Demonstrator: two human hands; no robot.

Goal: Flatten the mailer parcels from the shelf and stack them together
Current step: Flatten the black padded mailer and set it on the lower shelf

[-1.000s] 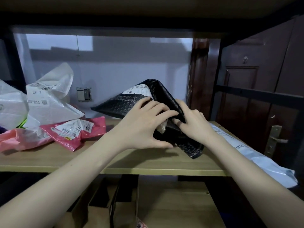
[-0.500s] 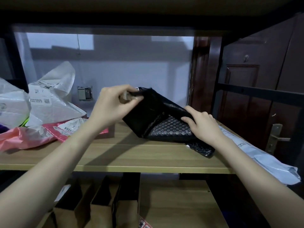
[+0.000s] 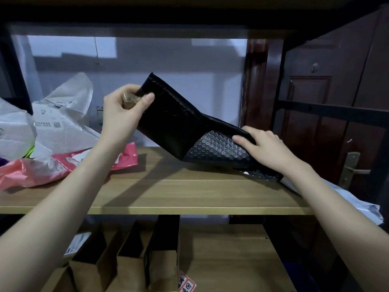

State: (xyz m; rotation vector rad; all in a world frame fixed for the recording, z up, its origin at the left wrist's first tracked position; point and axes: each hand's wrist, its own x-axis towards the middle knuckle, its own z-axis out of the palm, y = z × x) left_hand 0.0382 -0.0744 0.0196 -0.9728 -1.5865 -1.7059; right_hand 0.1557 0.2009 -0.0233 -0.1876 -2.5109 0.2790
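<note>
Centrally, a black bubble-lined plastic mailer [image 3: 185, 131] slants from mid-frame down to the wooden shelf [image 3: 168, 192] at right. It looks light, soft and springy, probably best held by its edges. The left hand [image 3: 124, 114] pinches its raised upper corner; the right hand [image 3: 265, 148] grips the lower end, fingers curled over the top edge.

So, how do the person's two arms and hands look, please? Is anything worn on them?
Both forearms are bare up to the frame edge: no sleeves, gloves, watch or bracelet show. The left hand and the right hand carry no visible rings. The fingers are slender, with short, plain nails and no visible polish. No markings appear on either arm.
</note>
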